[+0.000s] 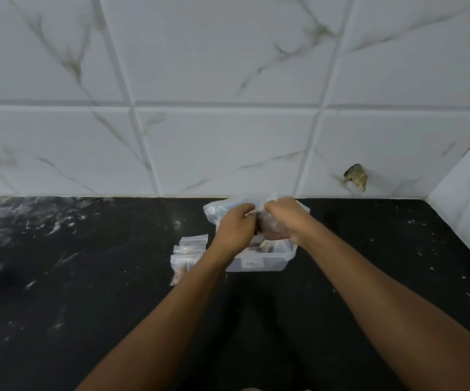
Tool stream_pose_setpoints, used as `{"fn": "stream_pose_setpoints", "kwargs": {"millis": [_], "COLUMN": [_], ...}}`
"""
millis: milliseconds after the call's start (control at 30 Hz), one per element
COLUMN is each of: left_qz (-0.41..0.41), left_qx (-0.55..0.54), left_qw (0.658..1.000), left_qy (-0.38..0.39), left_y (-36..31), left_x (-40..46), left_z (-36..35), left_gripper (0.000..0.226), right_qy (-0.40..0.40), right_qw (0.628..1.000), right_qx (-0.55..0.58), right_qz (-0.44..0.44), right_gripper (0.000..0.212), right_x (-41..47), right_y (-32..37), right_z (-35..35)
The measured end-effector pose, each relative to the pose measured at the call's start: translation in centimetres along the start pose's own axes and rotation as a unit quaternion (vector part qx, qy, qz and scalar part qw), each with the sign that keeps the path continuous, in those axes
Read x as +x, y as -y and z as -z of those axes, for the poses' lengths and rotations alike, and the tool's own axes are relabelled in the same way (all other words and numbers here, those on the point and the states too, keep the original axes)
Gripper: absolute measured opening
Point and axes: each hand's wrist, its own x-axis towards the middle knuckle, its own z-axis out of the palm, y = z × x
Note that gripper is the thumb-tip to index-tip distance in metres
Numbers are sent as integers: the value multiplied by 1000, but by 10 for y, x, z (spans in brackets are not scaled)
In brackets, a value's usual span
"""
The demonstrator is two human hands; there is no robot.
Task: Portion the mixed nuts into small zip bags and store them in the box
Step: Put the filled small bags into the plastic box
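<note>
Marbled wall tiles (228, 142), seemingly chipped.

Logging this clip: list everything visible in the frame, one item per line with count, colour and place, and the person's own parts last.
small zip bag: one, clear with dark nuts inside, held up between both hands above the box
box: one, translucent white plastic, on the countertop at centre, with dark contents partly hidden by the hands
large plastic bag: one, clear, behind the box near the wall
spare zip bags: a small pile, clear, exact count unclear, lying left of the box
countertop: one, black with white flecks, across the lower frame
wall tiles: white with grey veins, behind the countertop
chipped spot: one, brownish, low on the wall at right
left hand: pinches the small bag's top
right hand: grips the small bag
</note>
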Motion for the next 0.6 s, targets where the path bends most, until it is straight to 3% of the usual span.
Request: {"fn": "stream_pose_setpoints", "kwargs": {"millis": [133, 300, 367, 467, 600], "left_qz": [72, 149, 170, 186, 191], "left_qx": [50, 107, 119, 148, 169], "left_qw": [995, 974, 965, 956, 948], "left_qy": [49, 133, 158, 170, 190], "left_y": [15, 35, 41, 45, 46], "left_x": [27, 49, 57, 65, 70], "left_z": [-10, -22, -28, -34, -38], "left_gripper": [35, 23, 22, 23, 11], "right_qy": [-12, 23, 44, 60, 54], "right_qw": [988, 971, 968, 971, 963], "right_qx": [-143, -223, -226, -208, -258], "right_qz": [-54, -79, -96, -104, -51], "right_gripper": [13, 12, 19, 13, 10], "right_x": [32, 55, 56, 61, 72], "right_y": [-14, -29, -29, -35, -48], "right_z": [-3, -12, -12, -11, -16]}}
